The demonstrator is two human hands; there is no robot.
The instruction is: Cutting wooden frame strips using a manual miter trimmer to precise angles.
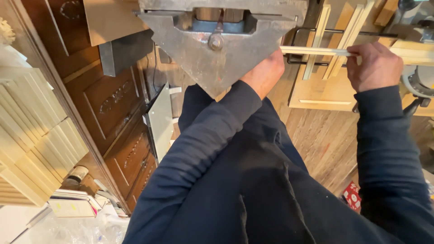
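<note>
Warm, fairly even indoor light fills the view. The pale stacked wood pieces (31, 135) at left nearly wash out, while the dark sleeves (253, 180) lose fold detail in deep shadow. A soft sheen lies on the metal bracket (217, 49). Focus is sharp mid-frame; straight edges bow toward the borders from wide-angle distortion.

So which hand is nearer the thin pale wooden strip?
Right. The right hand grips the wooden strip near its middle; the left hand sits below the strip's left end, partly hidden behind the grey metal bracket.
</note>
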